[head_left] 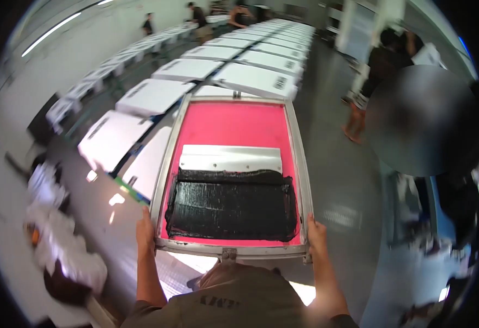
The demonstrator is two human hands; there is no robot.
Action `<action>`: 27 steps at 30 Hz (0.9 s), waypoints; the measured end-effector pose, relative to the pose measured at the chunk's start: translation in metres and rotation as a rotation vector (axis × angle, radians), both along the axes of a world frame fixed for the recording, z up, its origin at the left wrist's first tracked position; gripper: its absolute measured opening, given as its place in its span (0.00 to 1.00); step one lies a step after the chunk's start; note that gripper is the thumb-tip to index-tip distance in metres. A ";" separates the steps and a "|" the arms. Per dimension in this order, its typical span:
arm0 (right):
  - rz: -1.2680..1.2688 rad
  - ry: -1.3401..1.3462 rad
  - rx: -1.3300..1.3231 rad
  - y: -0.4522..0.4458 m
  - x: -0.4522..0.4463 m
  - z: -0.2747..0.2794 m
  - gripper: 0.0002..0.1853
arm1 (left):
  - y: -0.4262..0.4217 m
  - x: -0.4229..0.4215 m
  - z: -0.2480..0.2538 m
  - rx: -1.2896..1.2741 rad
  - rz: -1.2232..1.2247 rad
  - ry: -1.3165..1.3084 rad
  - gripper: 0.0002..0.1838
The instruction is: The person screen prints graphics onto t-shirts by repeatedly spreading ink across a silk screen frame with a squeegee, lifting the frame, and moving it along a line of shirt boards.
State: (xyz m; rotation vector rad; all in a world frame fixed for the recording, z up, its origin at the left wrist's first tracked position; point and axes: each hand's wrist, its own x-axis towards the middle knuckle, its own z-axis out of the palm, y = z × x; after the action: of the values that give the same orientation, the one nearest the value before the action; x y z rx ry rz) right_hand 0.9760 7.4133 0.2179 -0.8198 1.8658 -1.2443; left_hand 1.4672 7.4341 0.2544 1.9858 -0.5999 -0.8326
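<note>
Between my two hands I hold a screen printing frame [303,180] with metal edges and a pink mesh [234,123]. My left hand [145,230] is closed on its left side near the lower corner. On the opposite side my right hand [316,234] grips the right edge. A broad patch of black ink [231,210] covers the lower half of the mesh. Lying across the mesh, a metal-handled squeegee [231,158] has its lower edge in the ink. The frame is in front of my body, and its far end overlaps the nearest white pieces.
Long rows of printing boards with white fabric pieces [187,70] run away ahead, several bearing small dark prints. Another row [122,57] stands along the left wall. White bundled cloth [67,251] lies at left. People [384,65] stand at right and far back.
</note>
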 end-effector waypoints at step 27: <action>1.085 0.182 0.189 -0.437 0.051 -0.036 0.38 | 0.000 -0.209 -0.057 0.078 1.010 0.022 0.48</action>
State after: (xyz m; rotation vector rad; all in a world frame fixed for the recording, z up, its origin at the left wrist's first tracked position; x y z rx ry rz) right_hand 1.0269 6.9763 0.1821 -1.5623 1.2598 -0.3079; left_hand 1.2586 7.4340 0.1972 1.9872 0.4622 -0.2366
